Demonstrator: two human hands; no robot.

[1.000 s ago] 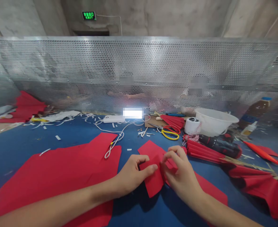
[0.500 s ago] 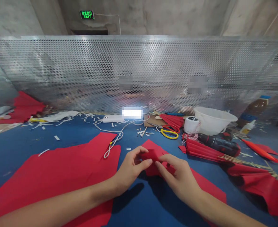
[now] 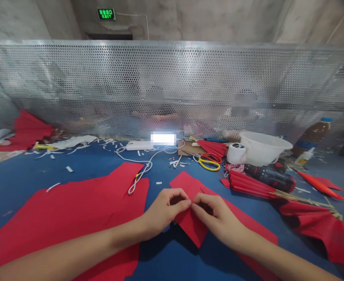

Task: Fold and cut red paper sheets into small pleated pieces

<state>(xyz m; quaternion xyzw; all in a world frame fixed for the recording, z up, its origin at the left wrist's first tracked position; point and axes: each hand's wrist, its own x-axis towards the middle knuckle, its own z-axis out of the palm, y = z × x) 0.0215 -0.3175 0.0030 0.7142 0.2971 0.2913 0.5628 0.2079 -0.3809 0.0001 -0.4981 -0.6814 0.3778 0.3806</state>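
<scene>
My left hand [image 3: 165, 210] and my right hand [image 3: 221, 219] meet over the blue tabletop, thumb and forefinger of each pinched together. Between the fingertips is a piece of red paper [image 3: 195, 229], with a corner pointing down toward me. More red paper [image 3: 182, 181] shows behind the fingertips and runs out under my right forearm; where one piece ends and the other begins, I cannot tell. Left of my hands, beneath my left forearm, lies a large red sheet [image 3: 90, 207] with a cable end across its upper right corner.
Scissors [image 3: 209, 164], a white cable [image 3: 152, 160], a white spool [image 3: 236, 153], a white bucket [image 3: 265, 148], a bottle [image 3: 315, 136] and a power drill [image 3: 273, 177] stand or lie beyond. Pleated red pieces [image 3: 249, 184] lie at right. A perforated metal screen [image 3: 119, 86] rises behind.
The small red piece between my fingers has turned from upright to slanting down toward me. My fingertips have come closer together and slightly lower.
</scene>
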